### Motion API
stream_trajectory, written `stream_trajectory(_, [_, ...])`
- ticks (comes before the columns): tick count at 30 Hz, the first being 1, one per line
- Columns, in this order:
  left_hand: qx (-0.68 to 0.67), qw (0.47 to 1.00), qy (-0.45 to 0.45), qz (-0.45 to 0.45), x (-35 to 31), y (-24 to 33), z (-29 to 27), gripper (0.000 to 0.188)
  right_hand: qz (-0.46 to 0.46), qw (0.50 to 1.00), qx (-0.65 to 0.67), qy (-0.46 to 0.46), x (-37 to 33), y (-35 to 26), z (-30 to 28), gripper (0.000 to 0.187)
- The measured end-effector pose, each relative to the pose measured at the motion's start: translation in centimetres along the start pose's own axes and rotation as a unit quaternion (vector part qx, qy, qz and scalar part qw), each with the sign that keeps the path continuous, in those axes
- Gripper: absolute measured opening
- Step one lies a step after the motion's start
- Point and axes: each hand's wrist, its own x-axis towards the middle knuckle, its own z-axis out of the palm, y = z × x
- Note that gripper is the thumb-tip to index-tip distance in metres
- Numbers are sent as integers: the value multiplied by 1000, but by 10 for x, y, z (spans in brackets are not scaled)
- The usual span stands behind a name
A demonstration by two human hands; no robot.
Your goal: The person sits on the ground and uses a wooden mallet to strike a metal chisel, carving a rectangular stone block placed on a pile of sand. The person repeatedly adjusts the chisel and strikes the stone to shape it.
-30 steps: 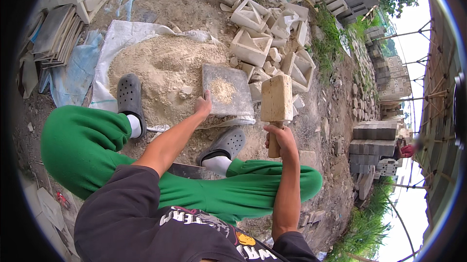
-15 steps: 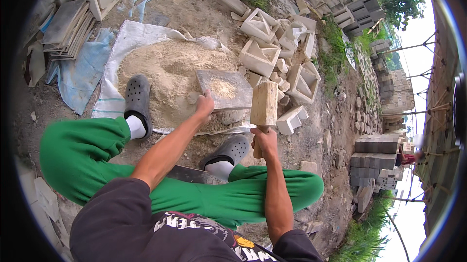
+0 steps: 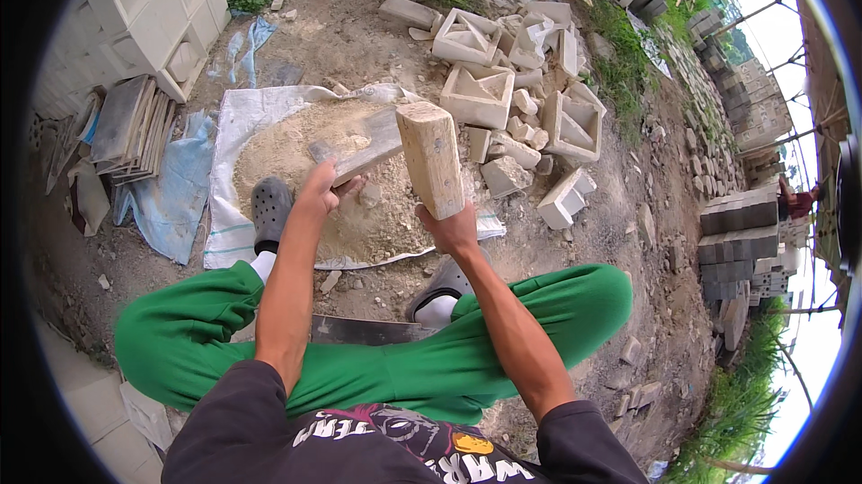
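Note:
My left hand (image 3: pixel 323 188) grips the near edge of a flat grey board (image 3: pixel 373 150), which is tilted and has some pale sand on top. In my right hand (image 3: pixel 452 230) is a wooden mallet (image 3: pixel 433 159), its thick block head raised and partly covering the board's right end. Whether the mallet touches the board I cannot tell. Beneath both hands a heap of sandy powder (image 3: pixel 278 150) lies on a white woven sack (image 3: pixel 241 111). The mallet's handle is hidden behind its head and my fingers.
Broken pale concrete blocks (image 3: pixel 478 96) and rubble lie beyond my right hand. To the left are a stack of thin boards (image 3: pixel 135 129), a blue plastic sheet (image 3: pixel 171 197) and stacked white blocks (image 3: pixel 135 26). A person (image 3: pixel 797 201) is far off at the right.
The mallet has moved left and now overlaps the board. My left hand has shifted left with the board, which is more tilted and bears less sand. The view has shifted too.

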Motion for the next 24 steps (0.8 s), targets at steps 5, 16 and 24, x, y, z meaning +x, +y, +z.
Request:
stream_trajectory(5, [-19,1000,-15,19,12,-5,-28,35,93,981,-69,-154,3,-8,2,37])
stream_trajectory(16, [-73,997,-15,-2,18,1,-32,34,8,993,-57,-103,-4,7,-1,39])
stream_trajectory(24, [-83,996,-43,-5,15,1,-28,35,59,986,-98,-121,-2,-1,-4,40])
